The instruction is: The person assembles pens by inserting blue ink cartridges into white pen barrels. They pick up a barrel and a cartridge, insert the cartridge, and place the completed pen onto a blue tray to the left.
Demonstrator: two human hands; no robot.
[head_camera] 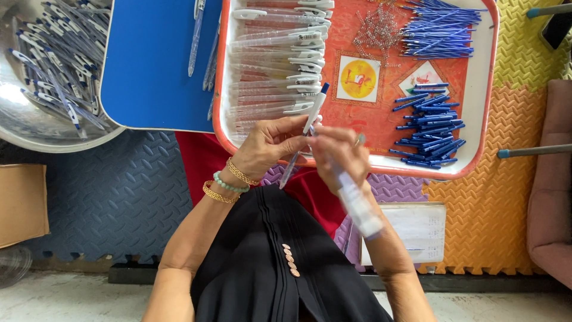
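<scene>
- Right hand (341, 156) was blurred; its grip could not be told.
- A pen (304, 134) was pinched in the left hand (269, 145), above the tray (485, 107) edge.
- Clear barrels (277, 65) and blue refills (438, 27) were laid in the tray; steel bowl (36, 128) cut off.

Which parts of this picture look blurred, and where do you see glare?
Head view: the right hand and the white piece it holds are smeared by motion blur; the left hand and pen stay fairly sharp; glare whitens the metal bowl at left; the tray is evenly lit, with soft shadows.
</scene>
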